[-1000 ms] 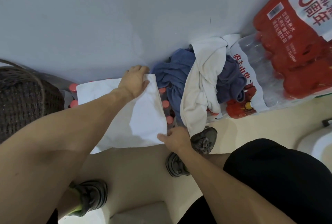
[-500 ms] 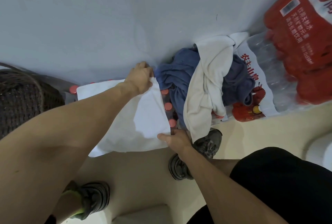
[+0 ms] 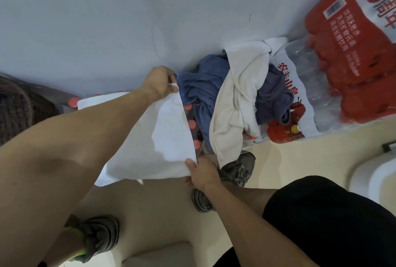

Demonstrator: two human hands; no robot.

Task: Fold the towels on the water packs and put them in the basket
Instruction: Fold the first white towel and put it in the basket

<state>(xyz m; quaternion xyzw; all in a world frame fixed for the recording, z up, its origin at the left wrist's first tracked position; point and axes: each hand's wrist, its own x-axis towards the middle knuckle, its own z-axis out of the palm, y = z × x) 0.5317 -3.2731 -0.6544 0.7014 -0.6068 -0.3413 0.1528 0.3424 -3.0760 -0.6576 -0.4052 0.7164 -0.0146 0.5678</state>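
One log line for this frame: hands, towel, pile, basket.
left hand: pinches far corner of white towel | right hand: pinches near corner | towel pile: unfolded on water packs | basket: left edge, contents unseen

3 towels (image 3: pixel 171 138), 2 water packs (image 3: pixel 353 52), 1 basket (image 3: pixel 19 108)

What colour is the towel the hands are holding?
White, plain; the head view shows the towel best.

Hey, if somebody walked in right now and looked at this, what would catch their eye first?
Most likely the white towel stretched flat over the pink-capped water bottles, with the left hand pinching its far corner and the right hand its near corner. Next, the tangled pile of blue towels and a cream towel just to its right, beside the bright red water pack.
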